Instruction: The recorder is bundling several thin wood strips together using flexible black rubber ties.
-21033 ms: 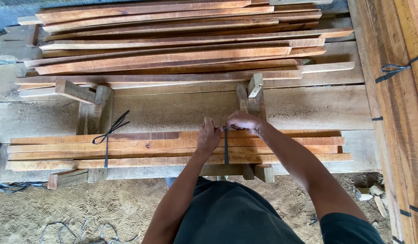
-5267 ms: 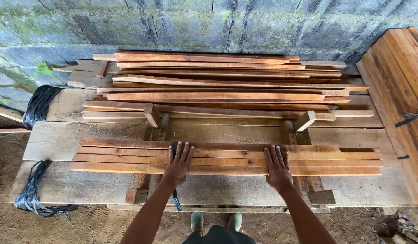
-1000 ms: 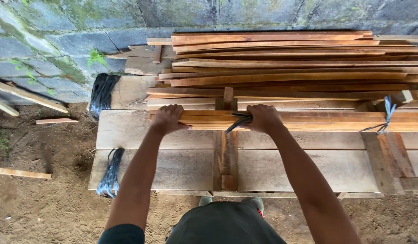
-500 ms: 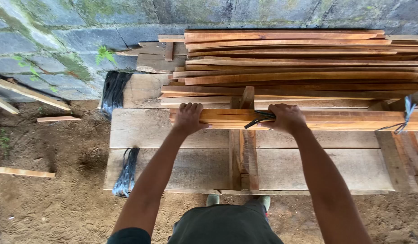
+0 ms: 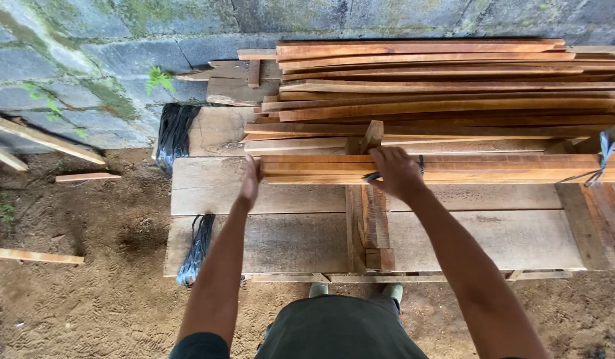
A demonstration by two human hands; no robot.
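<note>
View from above of a person at a rough plank tabletop (image 5: 287, 239) set against a mossy block wall (image 5: 88, 40). A tied bundle of wooden slats (image 5: 493, 169) lies across the tabletop, bound with dark straps (image 5: 596, 166). Half a second ago both hands gripped the bundle from above; now the left hand (image 5: 251, 181) has let go and lies flat against the bundle's left end, fingers together and extended, as if squaring the slat ends flush. The right hand (image 5: 395, 171) rests on top of the bundle beside the nearer strap knot, fingers curled over the slats. The bundle has also shifted slightly to the right. Behind it lies a loose pile of slats (image 5: 440, 86); coils of spare strap (image 5: 176, 133) sit at the tabletop's left edge
</note>
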